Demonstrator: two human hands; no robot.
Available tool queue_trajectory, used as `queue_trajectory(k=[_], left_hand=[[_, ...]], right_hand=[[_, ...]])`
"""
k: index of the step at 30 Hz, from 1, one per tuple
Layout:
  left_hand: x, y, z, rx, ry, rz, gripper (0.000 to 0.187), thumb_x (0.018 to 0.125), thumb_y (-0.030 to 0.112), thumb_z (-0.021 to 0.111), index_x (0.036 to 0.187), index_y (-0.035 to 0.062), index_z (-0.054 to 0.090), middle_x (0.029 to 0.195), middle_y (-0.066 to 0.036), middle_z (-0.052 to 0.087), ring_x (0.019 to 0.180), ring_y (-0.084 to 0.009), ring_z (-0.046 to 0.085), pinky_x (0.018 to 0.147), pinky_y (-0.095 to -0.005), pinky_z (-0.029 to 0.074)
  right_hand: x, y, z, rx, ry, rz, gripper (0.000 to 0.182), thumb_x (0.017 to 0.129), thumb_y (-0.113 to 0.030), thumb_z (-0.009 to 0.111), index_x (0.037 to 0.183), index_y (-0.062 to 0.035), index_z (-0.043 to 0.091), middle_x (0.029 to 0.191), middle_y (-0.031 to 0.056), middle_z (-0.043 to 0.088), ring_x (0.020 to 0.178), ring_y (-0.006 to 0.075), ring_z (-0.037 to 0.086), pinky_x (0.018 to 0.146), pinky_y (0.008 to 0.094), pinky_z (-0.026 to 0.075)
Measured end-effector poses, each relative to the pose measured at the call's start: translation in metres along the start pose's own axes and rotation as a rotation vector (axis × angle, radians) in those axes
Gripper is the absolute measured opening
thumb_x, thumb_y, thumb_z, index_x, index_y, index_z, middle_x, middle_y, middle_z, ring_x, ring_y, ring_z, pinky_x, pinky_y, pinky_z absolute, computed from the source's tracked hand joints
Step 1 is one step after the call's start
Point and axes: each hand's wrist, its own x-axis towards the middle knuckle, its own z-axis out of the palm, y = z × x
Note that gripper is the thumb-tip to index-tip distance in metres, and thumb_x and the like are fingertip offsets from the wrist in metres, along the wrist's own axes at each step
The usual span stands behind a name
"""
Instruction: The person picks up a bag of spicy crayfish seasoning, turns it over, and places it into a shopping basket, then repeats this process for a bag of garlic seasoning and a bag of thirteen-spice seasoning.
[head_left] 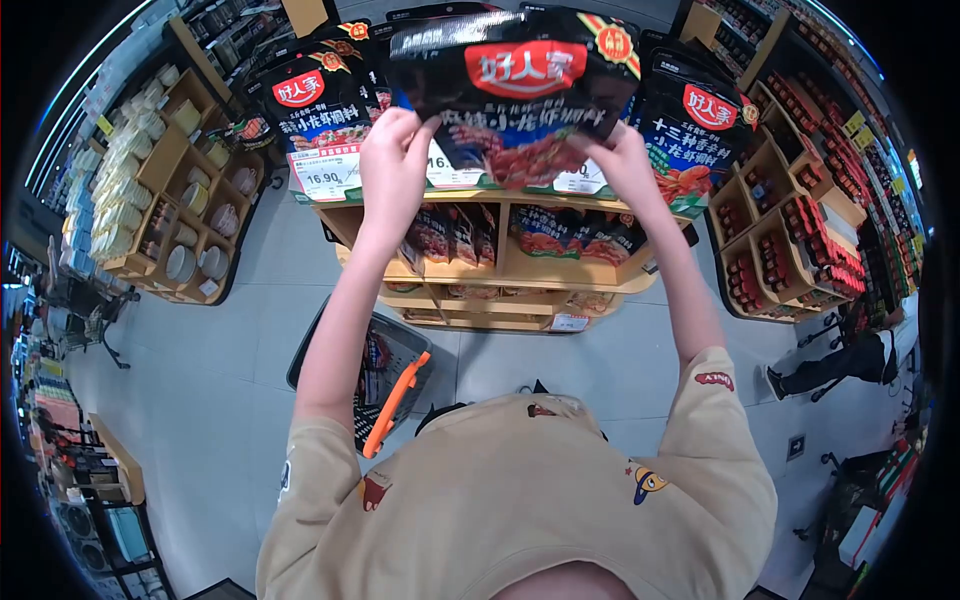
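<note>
A large black pouch [520,95] with a red label and a crayfish picture is held up above the front edge of the display shelf. My left hand [395,150] grips its lower left corner, fingers closed. At the lower right corner, my right hand [620,160] pinches the same pouch. Similar black pouches stand on both sides of it, one at the left [315,105] and one at the right [690,130]. White price cards [325,175] line the shelf front, partly covered by my hands and the pouch.
Below, the wooden shelf [470,270] holds more pouches. A dark basket [400,330] with an orange handle [395,405] stands on the floor at my left, with pouches inside. Wooden display units flank the aisle at left [150,240] and right [735,235]. A person's leg [835,368] shows far right.
</note>
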Motion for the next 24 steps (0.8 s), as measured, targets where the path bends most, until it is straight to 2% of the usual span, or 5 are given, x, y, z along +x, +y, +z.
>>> queue_trajectory(k=[2, 5, 15, 22, 24], left_hand=[[0.035, -0.001, 0.017, 0.017, -0.005, 0.073, 0.018, 0.076, 0.007, 0.057, 0.065, -0.0063, 0.05, 0.066, -0.014, 0.049, 0.058, -0.0239, 0.055, 0.054, -0.0309, 0.041], [0.072, 0.007, 0.048, -0.27, -0.018, -0.024, 0.023, 0.079, 0.007, 0.054, 0.064, -0.0099, 0.051, 0.065, -0.011, 0.054, 0.065, -0.0201, 0.063, 0.053, -0.0243, 0.05], [0.087, -0.009, 0.118, -0.025, 0.0, -0.017, 0.021, 0.077, 0.01, 0.056, 0.065, -0.0069, 0.056, 0.055, -0.015, 0.056, 0.056, -0.0169, 0.06, 0.049, -0.028, 0.043], [0.072, -0.038, 0.14, -0.007, -0.016, -0.075, 0.023, 0.078, 0.011, 0.055, 0.066, -0.0084, 0.055, 0.062, -0.015, 0.057, 0.058, -0.0189, 0.062, 0.05, -0.0276, 0.044], [0.071, -0.051, 0.146, -0.153, -0.083, -0.203, 0.025, 0.08, 0.014, 0.054, 0.065, -0.0054, 0.056, 0.054, -0.006, 0.055, 0.062, -0.0143, 0.062, 0.049, -0.0241, 0.041]], right_hand=[[0.021, -0.035, -0.016, -0.284, 0.048, 0.099, 0.011, 0.076, -0.009, 0.058, 0.076, 0.0024, 0.06, 0.065, 0.0087, 0.062, 0.055, 0.0079, 0.058, 0.049, 0.0184, 0.045], [0.062, -0.002, -0.043, -0.222, 0.16, 0.102, 0.017, 0.075, -0.01, 0.06, 0.076, 0.0066, 0.059, 0.065, 0.0106, 0.062, 0.054, 0.0121, 0.061, 0.047, 0.0208, 0.046], [0.064, 0.047, -0.056, -0.416, 0.415, 0.07, 0.012, 0.074, -0.002, 0.051, 0.081, 0.0088, 0.052, 0.064, 0.0217, 0.058, 0.055, 0.0282, 0.06, 0.05, 0.034, 0.048], [0.044, 0.063, -0.042, -0.473, 0.395, 0.061, 0.042, 0.073, -0.005, 0.05, 0.109, 0.0089, 0.032, 0.068, 0.0257, 0.056, 0.067, 0.0391, 0.057, 0.062, 0.0416, 0.046], [0.044, 0.071, -0.04, -0.431, 0.325, 0.104, 0.057, 0.073, -0.004, 0.048, 0.12, 0.0084, 0.019, 0.083, 0.0309, 0.053, 0.074, 0.0392, 0.056, 0.067, 0.0415, 0.045]])
